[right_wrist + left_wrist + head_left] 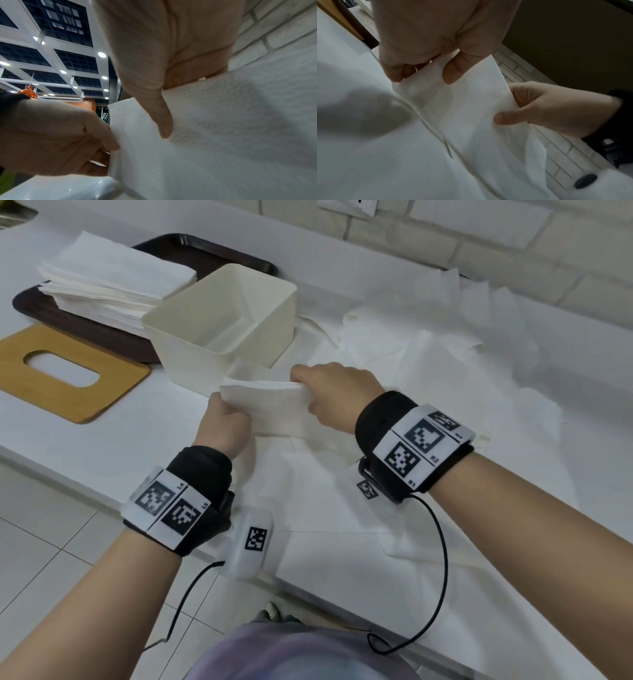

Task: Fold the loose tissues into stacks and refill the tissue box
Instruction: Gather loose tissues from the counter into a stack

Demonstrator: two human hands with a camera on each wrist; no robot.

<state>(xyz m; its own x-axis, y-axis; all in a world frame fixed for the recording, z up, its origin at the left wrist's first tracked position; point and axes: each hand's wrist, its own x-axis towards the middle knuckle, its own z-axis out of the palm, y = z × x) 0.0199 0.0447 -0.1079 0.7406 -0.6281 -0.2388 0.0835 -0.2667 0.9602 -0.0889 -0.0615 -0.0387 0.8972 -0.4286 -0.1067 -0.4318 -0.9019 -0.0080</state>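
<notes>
Your left hand [222,422] and right hand [334,395] each pinch 1 end of the folded tissue [267,400], thumbs on its face, fingers curled behind, lifting it over the loose tissues [428,378]. The open tissue box [222,320] stands just beyond your hands, its wooden lid [65,371] left of it.

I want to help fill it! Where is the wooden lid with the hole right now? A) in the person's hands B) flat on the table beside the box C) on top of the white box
B: the wooden lid lies flat on the table, left of the open white box, while both hands hold a folded tissue.
</notes>
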